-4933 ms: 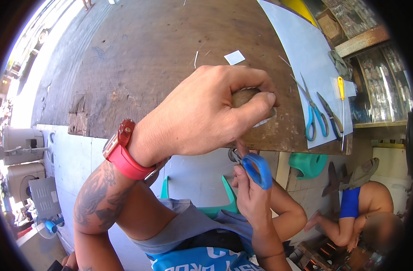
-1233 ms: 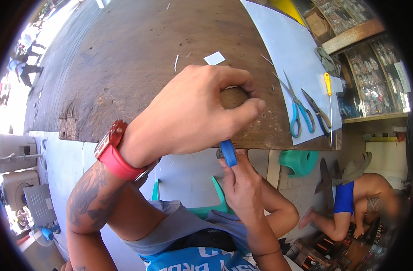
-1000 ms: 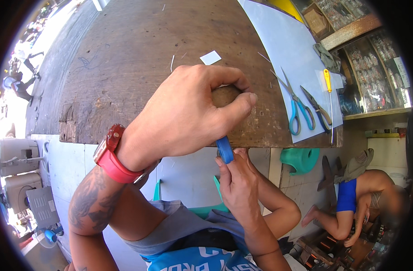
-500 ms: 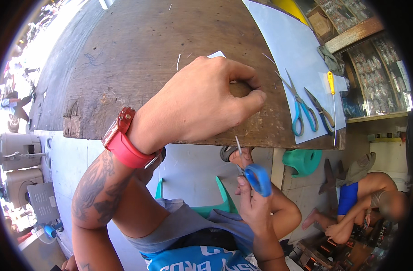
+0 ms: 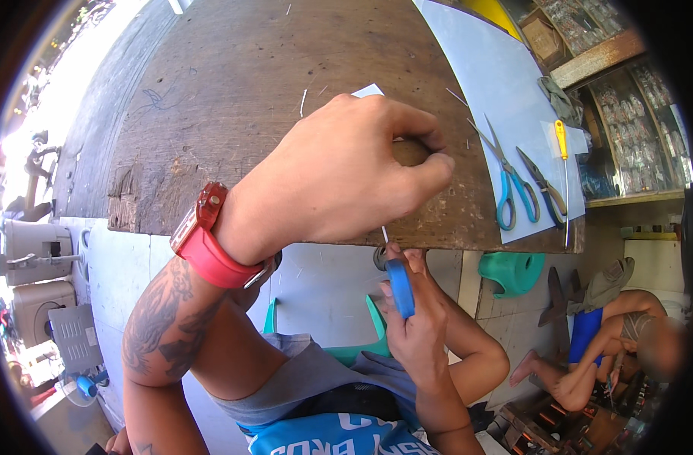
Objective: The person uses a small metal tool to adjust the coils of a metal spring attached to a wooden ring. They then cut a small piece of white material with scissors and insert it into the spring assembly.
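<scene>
My left hand [image 5: 339, 171] is over the near part of the wooden table, its fingers curled down and thumb bent toward the index finger. A corner of white paper [image 5: 368, 90] shows just beyond the knuckles. What the fingertips hold is hidden by the back of the hand. Below it, at the table's near edge, my right hand [image 5: 420, 330] grips scissors [image 5: 400, 288] with a blue loop handle. Their thin blade points up toward the underside of the left hand, its tip partly hidden.
On the wooden table [image 5: 233, 98], thin white slivers lie scattered. At right, a white sheet [image 5: 479, 68] bears blue-handled scissors [image 5: 511, 178], pliers [image 5: 545, 186] and a yellow-handled screwdriver [image 5: 562, 144]. Beyond the edge stand a green stool [image 5: 512, 271] and a seated person [image 5: 600, 341].
My right hand has moved up and slightly left, bringing the scissors closer to the left hand and turning their handle more edge-on. The left hand has hardly moved.
</scene>
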Tool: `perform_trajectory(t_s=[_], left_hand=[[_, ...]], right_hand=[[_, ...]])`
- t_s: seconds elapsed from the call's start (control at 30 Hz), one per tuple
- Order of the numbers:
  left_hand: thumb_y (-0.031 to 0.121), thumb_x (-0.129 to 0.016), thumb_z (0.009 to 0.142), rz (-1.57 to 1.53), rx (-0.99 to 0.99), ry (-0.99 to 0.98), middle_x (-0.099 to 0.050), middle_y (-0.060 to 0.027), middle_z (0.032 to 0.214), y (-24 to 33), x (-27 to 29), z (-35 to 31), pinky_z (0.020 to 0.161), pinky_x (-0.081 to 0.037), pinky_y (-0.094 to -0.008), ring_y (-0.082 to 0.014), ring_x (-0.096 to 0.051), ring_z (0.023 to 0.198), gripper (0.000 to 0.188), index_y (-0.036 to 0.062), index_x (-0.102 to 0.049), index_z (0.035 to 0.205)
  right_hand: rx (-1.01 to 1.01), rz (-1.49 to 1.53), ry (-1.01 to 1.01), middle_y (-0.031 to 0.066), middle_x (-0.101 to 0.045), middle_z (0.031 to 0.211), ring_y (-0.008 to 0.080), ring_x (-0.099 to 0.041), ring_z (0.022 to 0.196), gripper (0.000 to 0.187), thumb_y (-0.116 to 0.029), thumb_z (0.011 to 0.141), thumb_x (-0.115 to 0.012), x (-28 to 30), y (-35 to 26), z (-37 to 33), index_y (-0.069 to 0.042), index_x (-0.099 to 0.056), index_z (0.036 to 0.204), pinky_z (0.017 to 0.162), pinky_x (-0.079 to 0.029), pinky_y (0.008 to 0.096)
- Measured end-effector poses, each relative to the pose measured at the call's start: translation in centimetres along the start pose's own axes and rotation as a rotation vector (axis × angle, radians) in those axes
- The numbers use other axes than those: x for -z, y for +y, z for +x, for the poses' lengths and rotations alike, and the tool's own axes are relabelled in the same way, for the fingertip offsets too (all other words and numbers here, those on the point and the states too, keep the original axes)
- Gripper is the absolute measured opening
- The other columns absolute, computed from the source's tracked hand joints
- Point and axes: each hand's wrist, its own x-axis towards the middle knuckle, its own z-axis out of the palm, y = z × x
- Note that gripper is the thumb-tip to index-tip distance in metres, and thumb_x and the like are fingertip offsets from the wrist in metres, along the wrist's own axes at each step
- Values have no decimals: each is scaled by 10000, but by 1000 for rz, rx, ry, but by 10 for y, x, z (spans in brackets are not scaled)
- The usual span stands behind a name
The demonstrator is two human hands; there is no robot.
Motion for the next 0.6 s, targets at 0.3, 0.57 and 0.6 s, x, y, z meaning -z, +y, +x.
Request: perform_trajectory(t_s=[0.3, 0.57, 0.6], left_hand=[[377, -693, 1005, 116, 36, 20, -812, -234, 1037, 14, -15, 24, 927, -607, -478, -399, -791, 993, 431, -26, -808, 1103], [504, -782, 1015, 85, -104, 168, -787, -220, 1099, 4, -23, -7, 897, -630, -409, -339, -791, 1032, 548, 39, -765, 1304], [507, -779, 1019, 7, -51, 97, -787, -218, 1115, 1, -23, -7, 904, -630, -404, -325, -793, 1030, 551, 40, -763, 1311]], right_hand=[[-401, 448, -1, 100, -701, 828, 159, -702, 676, 225, -95, 1115, -663, 9, 2, -8, 52, -696, 1282, 628, -584, 302], [-328, 402, 11, 106, -734, 924, 175, -761, 752, 326, -117, 1129, -643, 12, -2, -22, 44, -663, 1412, 673, -609, 318], [-304, 365, -1, 116, -744, 948, 186, -771, 766, 342, -119, 1130, -640, 11, -2, -21, 39, -656, 1432, 681, -613, 323]])
